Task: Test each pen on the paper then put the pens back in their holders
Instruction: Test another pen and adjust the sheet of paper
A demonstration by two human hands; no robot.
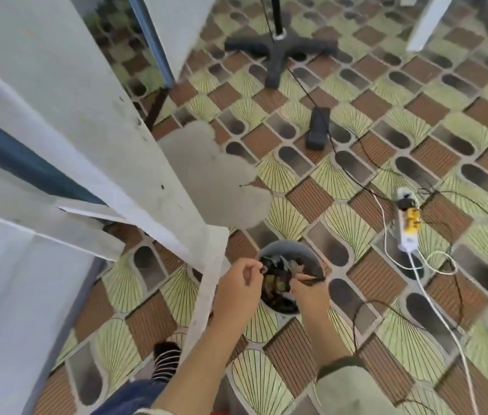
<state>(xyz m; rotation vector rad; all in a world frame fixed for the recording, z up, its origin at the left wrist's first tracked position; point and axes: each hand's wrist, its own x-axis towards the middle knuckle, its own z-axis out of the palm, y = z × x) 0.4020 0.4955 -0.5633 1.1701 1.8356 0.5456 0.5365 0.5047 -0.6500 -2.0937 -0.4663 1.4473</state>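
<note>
Both hands are over a round waste bin [281,246] on the patterned floor [386,121], beside the white table [87,121] corner. The left hand [236,280] pinches a small dark piece [264,269] in curled fingers. The right hand [310,293] has its fingers closed round a dark slim object [314,280], possibly a pen; it is too blurred to tell.

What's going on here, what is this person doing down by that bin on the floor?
A person is leaning over a round bin of scraps on the patterned floor, beside a white table's leg. The left hand pinches a small dark piece over the bin, and the right hand holds a slender dark item, possibly a pen, though it is too blurred to tell. No paper or pen holder is in view.
</note>
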